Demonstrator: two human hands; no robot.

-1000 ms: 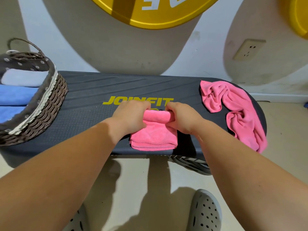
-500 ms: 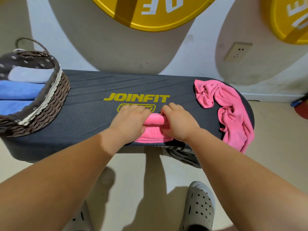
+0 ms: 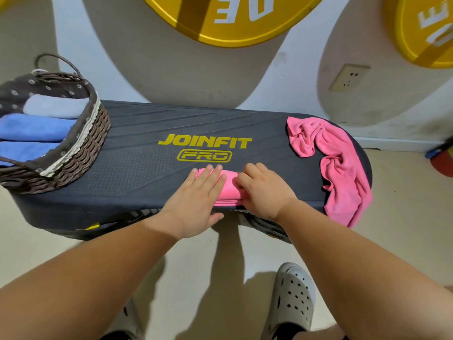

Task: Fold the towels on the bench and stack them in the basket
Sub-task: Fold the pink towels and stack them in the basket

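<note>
— Flattening the left hand [image 3: 196, 200] since a moment ago, pressing straight fingers onto the folded pink towel [image 3: 230, 185].
— And with the right hand [image 3: 264, 192]?
— Curling fingers round its right edge, at the front edge of the bench [image 3: 137, 173].

A white-and-beige wall [image 3: 301, 77] carries a socket [image 3: 349, 78] and yellow discs [image 3: 289, 11], perhaps weight plates, above a pale floor [image 3: 404, 229].

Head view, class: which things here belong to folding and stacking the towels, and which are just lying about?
Part of the job: folded pink towel under the left hand and right hand; crumpled pink towel; bench; basket holding blue towels.
Just lying about: yellow discs; wall socket; grey clog.
</note>
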